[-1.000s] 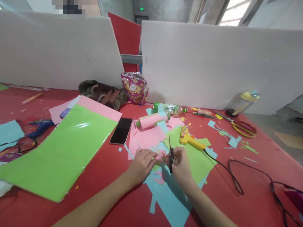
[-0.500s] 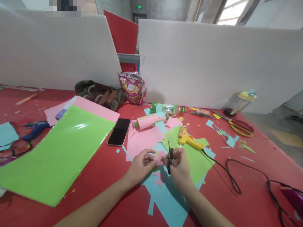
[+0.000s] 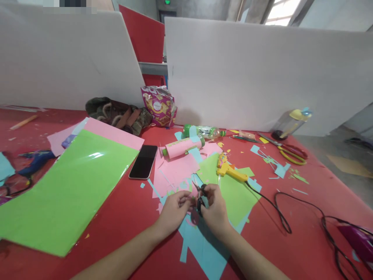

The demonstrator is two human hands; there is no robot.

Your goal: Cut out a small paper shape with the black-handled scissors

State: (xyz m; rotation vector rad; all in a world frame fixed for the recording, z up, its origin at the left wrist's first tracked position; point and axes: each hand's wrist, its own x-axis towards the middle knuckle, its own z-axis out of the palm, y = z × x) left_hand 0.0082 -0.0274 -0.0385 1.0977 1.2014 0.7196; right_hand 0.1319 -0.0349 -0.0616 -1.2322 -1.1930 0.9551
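Note:
My right hand (image 3: 216, 212) is closed around small black-handled scissors (image 3: 200, 201). Their blades are spread and point up and to the left, with the handle loops apart. Just left of them, my left hand (image 3: 174, 210) pinches a small piece of pink paper (image 3: 193, 190) close to the blades. A bit of green shows at its fingertips, too small to make out. Beneath both hands lie blue paper (image 3: 205, 249), green paper (image 3: 237, 202) and pink paper scraps. A yellow glue gun (image 3: 231, 172) rests on the green paper, beyond my right hand.
A phone (image 3: 143, 161) lies beside a large green sheet (image 3: 72, 186). Behind the papers are a pink-wrapped bottle (image 3: 183, 147), a green-labelled bottle (image 3: 204, 132) and a snack bag (image 3: 159, 107). Larger scissors (image 3: 291, 152) and a black cable (image 3: 279, 214) occupy the right side.
The scissors have opened and tilted leftward, nearer to my left fingers. My right hand has shifted slightly left. The whole view has moved a little.

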